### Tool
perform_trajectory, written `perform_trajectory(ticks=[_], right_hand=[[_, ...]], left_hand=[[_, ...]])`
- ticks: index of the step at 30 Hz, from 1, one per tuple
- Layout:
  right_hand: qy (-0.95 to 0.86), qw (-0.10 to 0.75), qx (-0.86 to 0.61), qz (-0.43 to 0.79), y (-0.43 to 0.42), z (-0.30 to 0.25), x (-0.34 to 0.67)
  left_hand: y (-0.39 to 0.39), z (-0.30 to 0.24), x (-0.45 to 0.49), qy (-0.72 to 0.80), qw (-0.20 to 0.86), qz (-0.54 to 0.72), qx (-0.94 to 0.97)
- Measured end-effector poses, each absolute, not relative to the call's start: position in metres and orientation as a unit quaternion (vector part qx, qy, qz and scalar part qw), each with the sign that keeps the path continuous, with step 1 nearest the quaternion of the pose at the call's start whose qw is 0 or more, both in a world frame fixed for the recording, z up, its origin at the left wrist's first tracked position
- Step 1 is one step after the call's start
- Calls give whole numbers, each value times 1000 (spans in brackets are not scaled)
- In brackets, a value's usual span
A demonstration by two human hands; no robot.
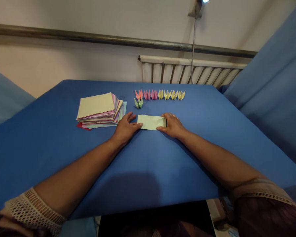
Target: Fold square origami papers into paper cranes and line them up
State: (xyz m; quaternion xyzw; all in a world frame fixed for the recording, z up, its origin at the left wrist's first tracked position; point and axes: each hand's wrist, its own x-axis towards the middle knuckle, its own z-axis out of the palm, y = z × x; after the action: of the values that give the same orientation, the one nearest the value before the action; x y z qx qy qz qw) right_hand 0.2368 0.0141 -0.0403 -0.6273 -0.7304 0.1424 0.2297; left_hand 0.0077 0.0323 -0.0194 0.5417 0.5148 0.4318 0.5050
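Note:
A pale green sheet of paper (150, 122), folded into a long rectangle, lies in front of me on the blue table. My left hand (126, 128) is at its left end, thumb tip touching the lower left corner and the other fingers spread apart off the paper. Around the right end is my right hand (173, 125), its thumb on the lower edge and its fingers at the upper corner. The paper's right end is slightly bent there.
Left of my hands stands a tall stack of coloured paper (96, 108). Behind the folded sheet is a row of origami cranes in orange, pink and yellow (167, 95), with one green crane (138, 103) before it. A radiator (180, 61) and blue curtains (273, 62) lie beyond the table (51, 148).

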Motion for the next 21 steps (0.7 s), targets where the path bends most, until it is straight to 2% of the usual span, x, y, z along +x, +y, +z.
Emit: perform_trajectory(ticks=[4,6,8,12,16,21], right_hand=[[-688,365,-591,212,21,-51,240],[-629,442,-570,291,26,-54,243],[-573,485,-535,387,29,-55,246],[-524,495,-473,505,26,-49,246],[-491,525,-483,500,18,-41,242],[-507,482,-458,548,8,-32,233]], left_hand=[[32,-20,7,472,570,457,493],[34,-20,5,435,580,474,500],[35,-19,4,396,570,497,520],[33,-15,3,364,538,519,556],[32,-11,2,354,514,542,563],[30,-7,-2,350,519,534,568]])
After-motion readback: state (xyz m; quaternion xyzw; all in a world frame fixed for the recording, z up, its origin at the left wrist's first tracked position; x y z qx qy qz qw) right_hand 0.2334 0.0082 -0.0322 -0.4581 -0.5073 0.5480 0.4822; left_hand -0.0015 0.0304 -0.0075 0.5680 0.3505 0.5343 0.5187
